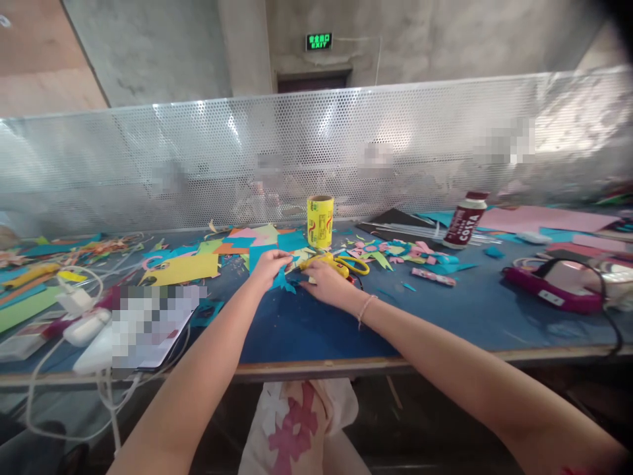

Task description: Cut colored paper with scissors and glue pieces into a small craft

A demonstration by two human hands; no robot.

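Note:
My left hand is over the table with its fingers pinched at the upper edge of a blue paper cutout with jagged edges. Close beside it, my right hand has bent fingers pointing toward the same cutout; what they grip is too small to make out. Yellow-handled scissors lie just behind my right hand, partly covered by it. Beyond both hands, a roll of yellow printed tape stands upright.
Coloured paper sheets and scraps spread on the left, curled paper pieces on the right. A Costa bottle stands back right, near a purple strapped device. A phone and white cables lie left. A perforated metal screen borders the table.

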